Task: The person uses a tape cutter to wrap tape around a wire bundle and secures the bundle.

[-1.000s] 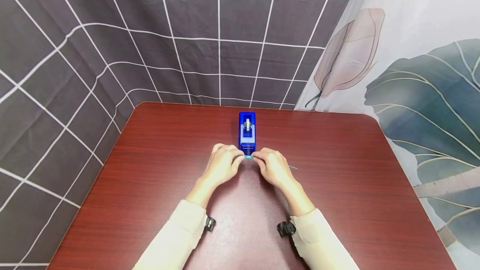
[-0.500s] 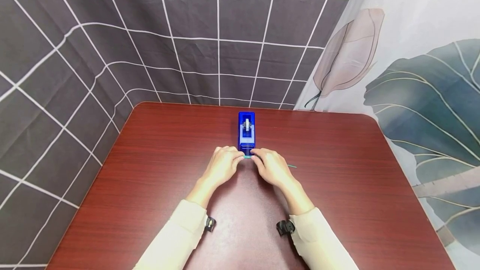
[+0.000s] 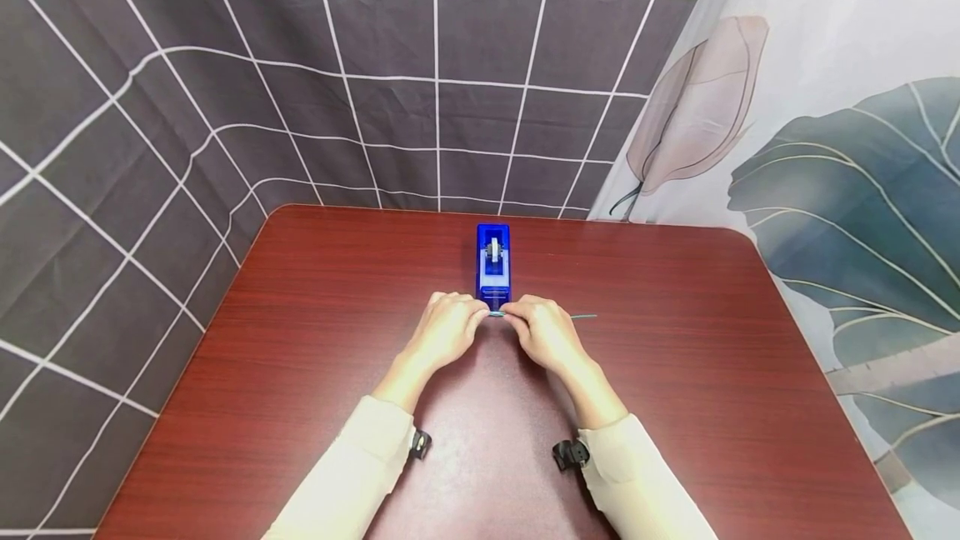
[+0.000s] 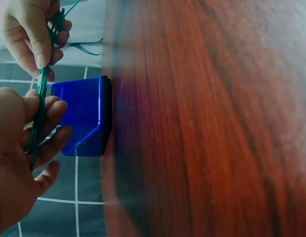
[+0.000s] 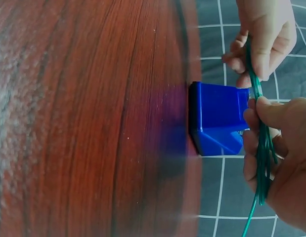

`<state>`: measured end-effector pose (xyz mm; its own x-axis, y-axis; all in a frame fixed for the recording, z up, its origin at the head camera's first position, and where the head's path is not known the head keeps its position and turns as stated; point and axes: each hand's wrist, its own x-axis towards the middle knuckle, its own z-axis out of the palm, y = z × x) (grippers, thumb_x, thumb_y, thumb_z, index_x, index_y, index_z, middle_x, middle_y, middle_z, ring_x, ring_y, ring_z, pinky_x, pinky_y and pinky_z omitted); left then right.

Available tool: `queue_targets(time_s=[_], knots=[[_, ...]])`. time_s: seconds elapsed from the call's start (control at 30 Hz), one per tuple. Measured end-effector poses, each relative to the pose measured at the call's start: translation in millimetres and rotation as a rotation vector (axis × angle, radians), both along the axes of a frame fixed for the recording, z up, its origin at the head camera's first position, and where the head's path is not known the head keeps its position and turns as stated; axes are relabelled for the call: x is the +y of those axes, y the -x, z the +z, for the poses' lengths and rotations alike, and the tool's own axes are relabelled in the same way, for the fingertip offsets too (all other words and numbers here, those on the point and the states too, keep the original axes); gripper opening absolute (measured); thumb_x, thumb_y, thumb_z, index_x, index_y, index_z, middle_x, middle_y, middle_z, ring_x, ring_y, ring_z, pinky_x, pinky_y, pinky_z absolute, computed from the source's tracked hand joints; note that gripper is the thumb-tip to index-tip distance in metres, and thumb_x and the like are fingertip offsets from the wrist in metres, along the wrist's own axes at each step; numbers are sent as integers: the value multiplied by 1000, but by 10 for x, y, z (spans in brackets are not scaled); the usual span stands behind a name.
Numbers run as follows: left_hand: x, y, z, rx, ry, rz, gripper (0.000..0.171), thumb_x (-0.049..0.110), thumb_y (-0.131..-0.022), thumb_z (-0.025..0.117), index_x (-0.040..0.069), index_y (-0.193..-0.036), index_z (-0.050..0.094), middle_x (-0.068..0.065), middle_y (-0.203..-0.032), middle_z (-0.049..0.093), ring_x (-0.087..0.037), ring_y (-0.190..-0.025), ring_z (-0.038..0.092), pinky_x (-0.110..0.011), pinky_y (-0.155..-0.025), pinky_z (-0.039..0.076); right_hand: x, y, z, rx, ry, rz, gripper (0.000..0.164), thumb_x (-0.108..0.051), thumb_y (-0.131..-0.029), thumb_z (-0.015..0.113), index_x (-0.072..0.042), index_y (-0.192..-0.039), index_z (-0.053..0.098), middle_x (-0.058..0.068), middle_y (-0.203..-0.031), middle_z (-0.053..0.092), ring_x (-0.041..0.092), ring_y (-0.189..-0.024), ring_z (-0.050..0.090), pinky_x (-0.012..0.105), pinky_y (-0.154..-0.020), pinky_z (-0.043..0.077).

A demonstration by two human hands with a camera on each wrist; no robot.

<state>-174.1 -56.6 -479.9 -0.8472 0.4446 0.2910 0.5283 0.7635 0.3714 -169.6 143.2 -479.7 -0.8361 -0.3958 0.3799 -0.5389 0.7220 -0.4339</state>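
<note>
A thin bundle of green cord (image 3: 496, 314) stretches between my two hands, in front of the blue tape dispenser (image 3: 493, 280). My left hand (image 3: 446, 328) pinches one side of it with thumb and fingers. On the other side my right hand (image 3: 548, 333) pinches it close by, leaving a short gap. Several strands of the cord (image 5: 262, 158) run along the right palm in the right wrist view, and one loose end trails past that hand. A shiny patch shows on the cord between the hands; whether it is tape I cannot tell.
The dispenser bears a roll of tape (image 3: 494, 249) and stands near the back of the brown wooden table (image 3: 360, 248). Behind hangs a dark grid-patterned curtain (image 3: 480, 40); a leaf-print curtain (image 3: 847, 215) is at the right. Black bands sit at both wrists.
The loose cord end beyond my right hand has swung away from me, from slanting to nearly level. Half a second ago the right fingertips were slightly spread; now they pinch together. The dispenser stays put.
</note>
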Motion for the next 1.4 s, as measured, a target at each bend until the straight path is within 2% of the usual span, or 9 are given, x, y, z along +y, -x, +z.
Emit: queue_targets(time_s=[0.1, 0.23, 0.37, 0.57, 0.73, 0.93, 1.2, 1.4], knots=[[-4, 9, -19, 0, -13, -10, 18, 21, -102, 60, 16, -99, 77, 2, -89, 73, -20, -89, 69, -41, -85, 48, -15, -1, 8, -25, -1, -12, 9, -8, -92, 72, -8, -99, 78, 3, -84, 69, 23, -74, 68, 45, -66, 54], [-7, 20, -49, 43, -35, -9, 14, 19, -99, 64, 15, -96, 77, 2, -85, 72, -20, -86, 68, -41, -83, 48, -36, -3, 21, -67, -17, -19, 11, -10, -96, 68, -7, -101, 77, 5, -89, 71, 26, -81, 71, 47, -72, 56], [-12, 24, -62, 71, -48, 6, 13, 19, -98, 66, 16, -96, 78, 3, -88, 71, -20, -87, 66, -41, -81, 46, -37, 7, 19, -50, -17, -1, 9, -8, -95, 68, -6, -98, 77, 6, -88, 71, 26, -80, 71, 46, -72, 56], [-8, 24, -24, 19, -34, 35, 19, 22, -102, 60, 16, -99, 78, 2, -95, 69, -21, -91, 64, -41, -80, 44, -19, 19, 15, 16, -3, 32, 7, -6, -92, 71, -5, -96, 77, 5, -82, 68, 24, -73, 68, 43, -67, 55], [5, 13, 1, -4, 8, 46, 21, 23, -104, 57, 17, -100, 76, 3, -92, 72, -19, -91, 69, -39, -76, 44, -25, 23, 13, 3, 4, 24, 8, -6, -93, 70, -5, -97, 77, 5, -83, 69, 25, -75, 69, 45, -69, 55], [11, 17, -23, 17, -23, 61, 18, 24, -102, 61, 18, -99, 78, 3, -89, 72, -17, -88, 70, -39, -74, 44, -32, 30, 6, 5, 17, 12, 8, -7, -94, 69, -5, -95, 77, 5, -82, 69, 26, -75, 68, 45, -69, 54], [12, 33, -28, 42, -45, 101, 19, 26, -100, 63, 17, -96, 79, 3, -83, 71, -20, -84, 70, -40, -75, 45, -22, 45, 2, 47, 23, 40, 5, -6, -91, 72, -4, -94, 76, 6, -80, 68, 26, -74, 67, 44, -70, 53], [14, 22, -20, 11, -110, 114, 16, 26, -98, 67, 16, -98, 80, 4, -83, 71, -16, -79, 68, -39, -75, 45, -19, 56, 2, 39, 21, 39, 6, -6, -91, 73, -5, -95, 77, 5, -82, 69, 26, -76, 68, 44, -71, 54]])
